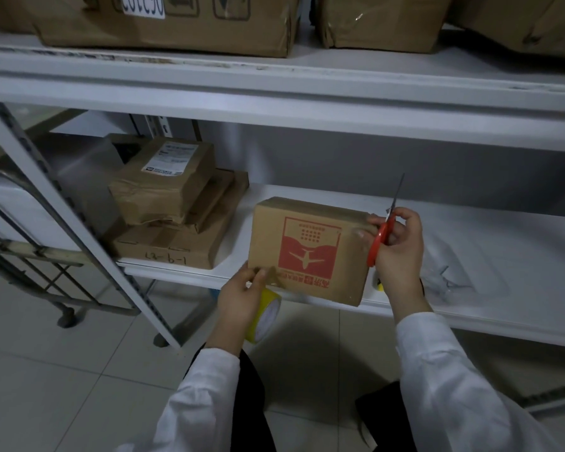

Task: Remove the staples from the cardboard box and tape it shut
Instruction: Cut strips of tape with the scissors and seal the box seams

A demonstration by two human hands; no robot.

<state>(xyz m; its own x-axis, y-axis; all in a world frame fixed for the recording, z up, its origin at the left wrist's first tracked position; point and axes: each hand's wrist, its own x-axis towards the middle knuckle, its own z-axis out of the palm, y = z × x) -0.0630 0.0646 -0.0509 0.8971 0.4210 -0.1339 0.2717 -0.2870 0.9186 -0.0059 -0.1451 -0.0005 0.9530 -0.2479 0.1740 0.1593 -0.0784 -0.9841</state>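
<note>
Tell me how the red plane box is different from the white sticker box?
The red plane box has smooth sides; the white sticker box looks crumpled. The red plane box sits at the shelf edge between the left hand, which holds a tape roll, and the right hand, which holds scissors; the white sticker box lies atop other boxes. Both are brown cardboard.

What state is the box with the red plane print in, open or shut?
Shut. The box shows only flat, closed faces, with no flap raised; the left hand pinches its near corner.
</note>
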